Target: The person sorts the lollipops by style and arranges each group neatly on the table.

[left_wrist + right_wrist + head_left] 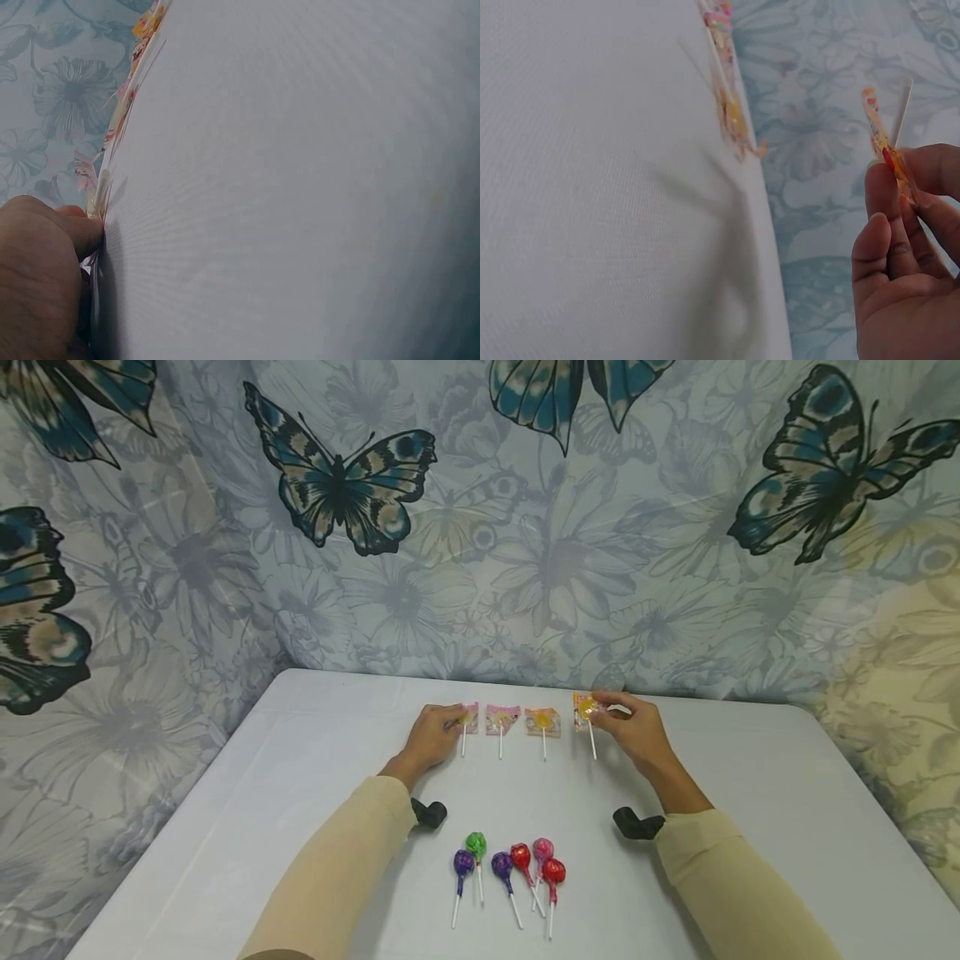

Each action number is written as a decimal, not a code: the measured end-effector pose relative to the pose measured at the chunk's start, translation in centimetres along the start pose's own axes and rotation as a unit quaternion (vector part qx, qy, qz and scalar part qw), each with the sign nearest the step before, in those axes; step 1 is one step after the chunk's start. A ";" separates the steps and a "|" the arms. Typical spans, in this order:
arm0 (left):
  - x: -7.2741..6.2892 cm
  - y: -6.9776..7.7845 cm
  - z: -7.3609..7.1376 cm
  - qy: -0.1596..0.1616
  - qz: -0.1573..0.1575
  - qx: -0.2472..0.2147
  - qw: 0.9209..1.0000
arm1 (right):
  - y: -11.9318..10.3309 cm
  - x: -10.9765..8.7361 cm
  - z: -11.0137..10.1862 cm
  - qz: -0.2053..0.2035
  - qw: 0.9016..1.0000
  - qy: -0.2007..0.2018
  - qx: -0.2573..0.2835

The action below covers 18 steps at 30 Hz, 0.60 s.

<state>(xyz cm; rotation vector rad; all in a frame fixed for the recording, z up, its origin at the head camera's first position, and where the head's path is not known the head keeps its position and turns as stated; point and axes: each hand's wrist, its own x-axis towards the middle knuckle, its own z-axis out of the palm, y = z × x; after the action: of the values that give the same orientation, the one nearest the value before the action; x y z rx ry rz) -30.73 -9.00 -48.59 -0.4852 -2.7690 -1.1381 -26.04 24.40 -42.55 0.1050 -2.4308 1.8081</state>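
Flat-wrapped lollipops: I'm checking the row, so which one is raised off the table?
The rightmost lollipop, yellow, pinched by the right hand; the other three lie on the table.

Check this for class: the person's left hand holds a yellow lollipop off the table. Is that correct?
Wrong hand: the right hand, not the left hand, holds the yellow lollipop off the table, as the head and right wrist views show.

Orange-yellow lollipop (587, 707), grey-blue floral backdrop (555, 560)
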 end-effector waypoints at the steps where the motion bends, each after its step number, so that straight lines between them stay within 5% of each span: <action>1: 0.0 0.0 0.0 0.001 0.001 0.000 1.000 | 0.1 0.1 0.0 0.003 1.000 -0.001 0.000; 18: 0.0 0.0 0.0 0.008 0.008 0.005 1.000 | 2.2 1.7 0.1 0.043 0.998 0.000 -0.047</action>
<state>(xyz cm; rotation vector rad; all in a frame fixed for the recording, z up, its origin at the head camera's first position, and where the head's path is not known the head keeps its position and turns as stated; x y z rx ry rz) -30.71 -8.98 -48.61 -0.4937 -2.7514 -1.1202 -28.00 24.91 -44.42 -0.0089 -2.5521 1.7230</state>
